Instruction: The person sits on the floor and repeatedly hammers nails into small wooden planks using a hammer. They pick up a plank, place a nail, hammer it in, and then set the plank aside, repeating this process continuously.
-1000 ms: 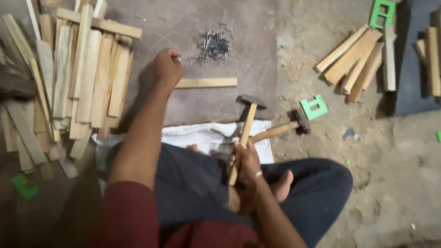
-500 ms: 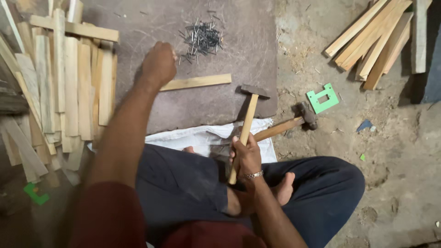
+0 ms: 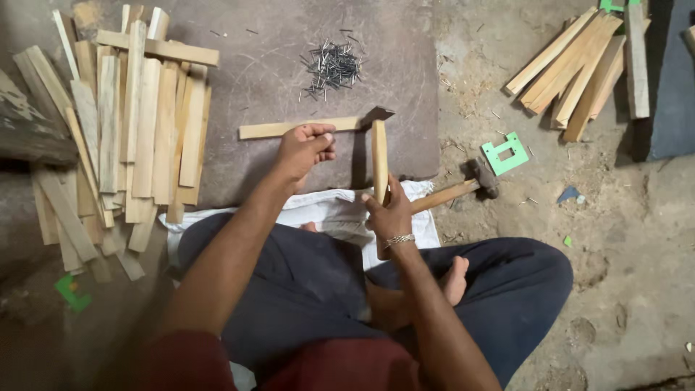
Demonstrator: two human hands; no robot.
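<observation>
Seated cross-legged on the floor, the person works at a dark board [image 3: 289, 80] laid flat on the ground. Left hand [image 3: 302, 148] is pinched shut at the near edge of a single wood strip [image 3: 271, 130] lying crosswise on the board; whether a nail sits between the fingertips cannot be told. Right hand [image 3: 391, 213] is clamped on the handle of a hammer [image 3: 379, 145], its head just above the strip's right end.

Good practice, as a judgement: hold the strip flat against the board, keep the fingertips low and to the side of the strike line, start with light taps, and swing from the wrist so the head lands square.

Edges and room: the strip lies near the board's front edge, with white cloth [image 3: 326, 213] and the person's knees just behind, so the swing has little room toward the body. Ahead, a nail heap [image 3: 331, 64] sits well apart from the strip, with bare board between. To the left, a strip pile [image 3: 137, 137] overlaps the board's edge and limits the left elbow. To the right, a second hammer [image 3: 463, 188] and a green bracket [image 3: 504, 153] lie on dirt floor; a further stack [image 3: 579, 69] lies well beyond.
</observation>
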